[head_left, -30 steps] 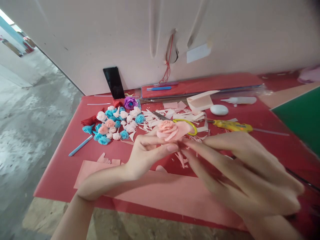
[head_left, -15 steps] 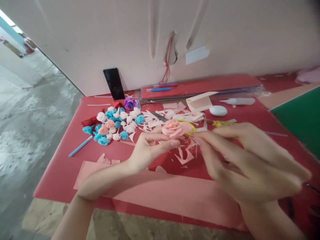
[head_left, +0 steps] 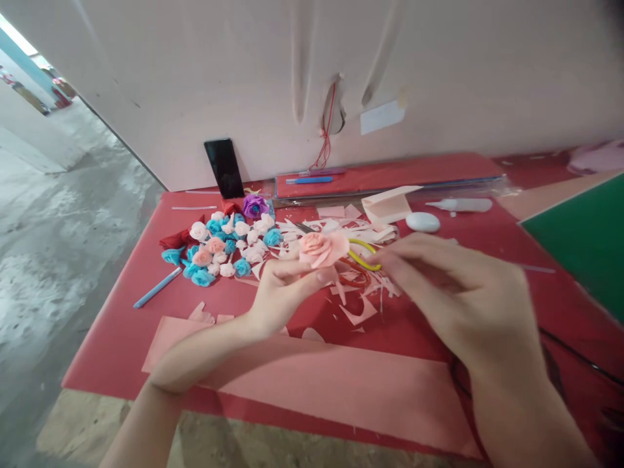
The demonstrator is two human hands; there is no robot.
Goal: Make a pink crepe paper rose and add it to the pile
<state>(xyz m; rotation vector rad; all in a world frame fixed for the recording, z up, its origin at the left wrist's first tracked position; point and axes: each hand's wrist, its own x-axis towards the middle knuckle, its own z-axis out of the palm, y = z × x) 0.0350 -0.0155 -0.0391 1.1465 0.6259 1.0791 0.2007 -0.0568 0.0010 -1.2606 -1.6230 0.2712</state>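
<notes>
My left hand [head_left: 285, 292] pinches a pink paper rose [head_left: 316, 249] between thumb and fingers, above the table. A loose outer petal [head_left: 338, 244] stands out on the rose's right side. My right hand [head_left: 453, 292] is just right of the rose, thumb and fingertips pressed together; whether something small is between them is hidden. Behind the rose lies a pair of scissors with a yellow and orange handle [head_left: 364, 252], partly covered by the rose. Pink and white paper scraps [head_left: 361, 311] are scattered around the scissors.
Finished paper flowers [head_left: 214, 244] in several colours are heaped left. A phone [head_left: 224, 168] leans on the wall. A blue pen [head_left: 156, 287] lies near the left edge. A white oval object [head_left: 422, 222] and a glue bottle [head_left: 461, 205] are right. A pink sheet [head_left: 312, 383] lies in front.
The rose has shifted slightly left in my left hand, and its outer petal now shows more fully. My right hand has turned, and its fingertips are farther from the rose.
</notes>
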